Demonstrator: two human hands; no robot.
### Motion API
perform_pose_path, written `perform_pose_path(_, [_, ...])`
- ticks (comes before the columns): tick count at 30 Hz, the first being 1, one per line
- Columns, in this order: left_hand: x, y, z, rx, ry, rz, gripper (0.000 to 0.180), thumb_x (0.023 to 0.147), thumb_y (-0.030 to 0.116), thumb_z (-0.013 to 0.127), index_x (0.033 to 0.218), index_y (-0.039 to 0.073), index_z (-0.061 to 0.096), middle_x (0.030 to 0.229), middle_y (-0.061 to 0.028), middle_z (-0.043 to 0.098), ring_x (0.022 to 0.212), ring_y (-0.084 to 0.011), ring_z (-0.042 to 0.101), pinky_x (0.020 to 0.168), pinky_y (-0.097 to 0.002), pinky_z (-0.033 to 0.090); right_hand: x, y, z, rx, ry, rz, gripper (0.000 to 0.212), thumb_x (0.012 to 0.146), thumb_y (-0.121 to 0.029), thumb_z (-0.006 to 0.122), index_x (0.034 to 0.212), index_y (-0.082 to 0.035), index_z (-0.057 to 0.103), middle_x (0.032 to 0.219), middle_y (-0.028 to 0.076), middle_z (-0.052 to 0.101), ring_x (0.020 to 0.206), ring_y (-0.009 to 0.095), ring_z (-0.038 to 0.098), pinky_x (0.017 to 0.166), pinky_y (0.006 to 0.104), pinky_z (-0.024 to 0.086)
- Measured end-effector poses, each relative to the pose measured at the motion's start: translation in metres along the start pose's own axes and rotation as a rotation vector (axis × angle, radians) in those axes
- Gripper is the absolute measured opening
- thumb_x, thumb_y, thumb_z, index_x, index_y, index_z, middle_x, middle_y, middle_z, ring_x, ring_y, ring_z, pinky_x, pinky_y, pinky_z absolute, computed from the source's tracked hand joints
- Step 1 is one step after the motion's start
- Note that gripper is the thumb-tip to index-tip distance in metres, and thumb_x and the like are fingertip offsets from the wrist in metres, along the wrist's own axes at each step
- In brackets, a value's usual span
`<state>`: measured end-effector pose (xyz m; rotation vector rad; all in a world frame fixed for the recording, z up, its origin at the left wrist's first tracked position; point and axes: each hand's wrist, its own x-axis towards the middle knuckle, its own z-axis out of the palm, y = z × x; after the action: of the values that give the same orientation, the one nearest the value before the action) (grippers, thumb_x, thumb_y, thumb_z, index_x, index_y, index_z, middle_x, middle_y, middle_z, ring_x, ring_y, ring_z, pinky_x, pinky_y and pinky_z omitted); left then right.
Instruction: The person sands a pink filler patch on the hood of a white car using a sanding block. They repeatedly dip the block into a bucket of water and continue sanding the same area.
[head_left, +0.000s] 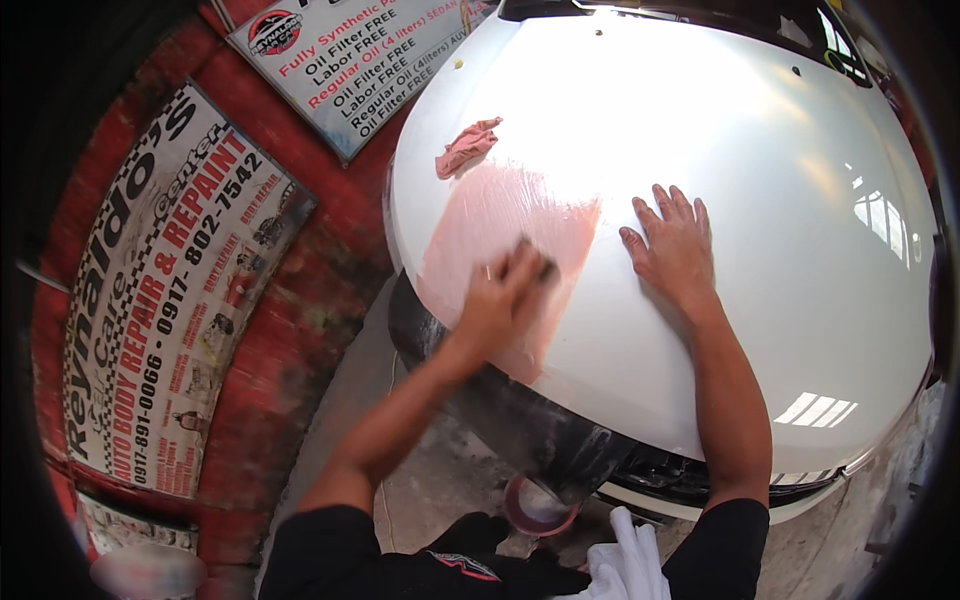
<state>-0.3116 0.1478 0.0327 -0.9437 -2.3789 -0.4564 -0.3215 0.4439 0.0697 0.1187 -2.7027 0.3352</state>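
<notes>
My left hand (503,298) is closed round a small dark pad (547,270), partly hidden by the fingers and smeared by motion. It works low on a pink, wet-looking patch (500,215) that covers the left part of a white car hood (800,270). To the right of the patch, my right hand (675,245) lies flat on bare white paint, its fingers spread and holding nothing. A crumpled pink rag (468,148) rests on the hood just beyond the patch's upper left edge.
Below the hood's front edge are a black bumper part (520,440) and an open grille gap. A reddish bucket (540,510) stands on the floor near me, beside a hanging white cloth (625,560). A red wall with sign boards (190,300) runs along the left.
</notes>
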Motion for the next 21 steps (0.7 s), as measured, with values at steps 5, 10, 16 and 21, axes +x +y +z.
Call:
perform_pose_path(5, [0.077, -0.054, -0.007, 0.082, -0.147, -0.090, 0.051, 0.098, 0.024, 0.067, 0.145, 0.005, 0.060, 0.146, -0.0215, 0.062, 0.125, -0.0412, 0.064, 0.105, -0.0516, 0.047, 0.007, -0.014, -0.004, 0.017, 0.031, -0.028, 0.050, 0.104, -0.040, 0.060, 0.146, -0.012, 0.064, 0.159, 0.015, 0.053, 0.153, 0.032, 0.039, 0.129, 0.0543, 0.021])
perform_pose_path(10, [0.079, -0.038, -0.013, -0.011, -0.131, -0.229, 0.050, 0.098, 0.025, 0.068, 0.143, 0.006, 0.061, 0.141, -0.0236, 0.064, 0.123, -0.0397, 0.064, 0.106, -0.0525, 0.046, 0.002, -0.018, -0.001, 0.062, 0.002, -0.044, 0.050, 0.105, -0.041, 0.059, 0.145, -0.011, 0.064, 0.159, 0.016, 0.052, 0.153, 0.032, 0.040, 0.129, 0.0546, 0.020])
perform_pose_path(16, [0.016, -0.031, -0.016, -0.018, -0.116, 0.132, 0.052, 0.093, 0.015, 0.073, 0.144, 0.010, 0.063, 0.140, -0.0196, 0.066, 0.125, -0.0396, 0.064, 0.104, -0.0505, 0.048, 0.000, -0.008, -0.007, 0.031, -0.006, -0.003, 0.050, 0.105, -0.041, 0.059, 0.146, -0.012, 0.063, 0.160, 0.015, 0.051, 0.153, 0.032, 0.039, 0.130, 0.0527, 0.019])
perform_pose_path(21, [0.093, -0.077, -0.034, 0.139, -0.102, -0.255, 0.047, 0.099, 0.022, 0.065, 0.142, 0.005, 0.061, 0.135, -0.0228, 0.067, 0.124, -0.0397, 0.063, 0.101, -0.0530, 0.049, -0.004, -0.026, -0.001, 0.115, -0.004, -0.058, 0.051, 0.105, -0.039, 0.059, 0.146, -0.011, 0.063, 0.160, 0.015, 0.051, 0.154, 0.032, 0.037, 0.130, 0.0520, 0.019])
